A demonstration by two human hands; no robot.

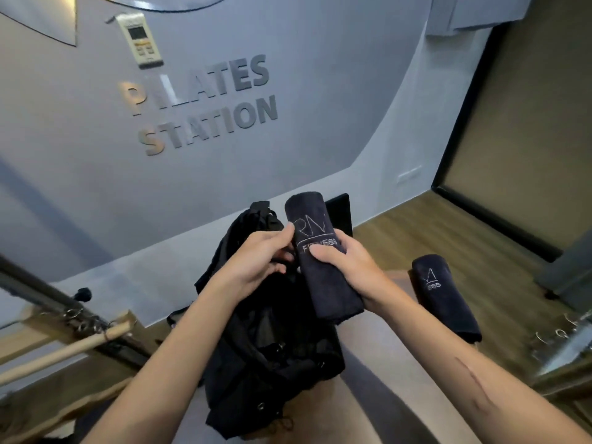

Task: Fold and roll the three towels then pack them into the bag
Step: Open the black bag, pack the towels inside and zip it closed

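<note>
Dark terry roll, the held towel (pixel 320 254), is gripped in the right hand (pixel 349 267), fingers and thumb curled round its middle, its far end raised above the mouth of the black bag (pixel 272 347). Left hand (pixel 256 261) pinches the bag's fabric at the opening, thumb also touching the roll. A second rolled towel (pixel 445 296) lies near the right edge of the bench (pixel 384 363), apart from the bag. A third towel cannot be seen; whether it is already inside cannot be told.

Risks, as judged:
- The roll's near end shows a loose flap; it could unwind on entry if the grip slackens.
- The bag is limp, and its mouth may collapse if the left hand's pinch slips.
- The second towel could roll off the bench's right edge.
</note>
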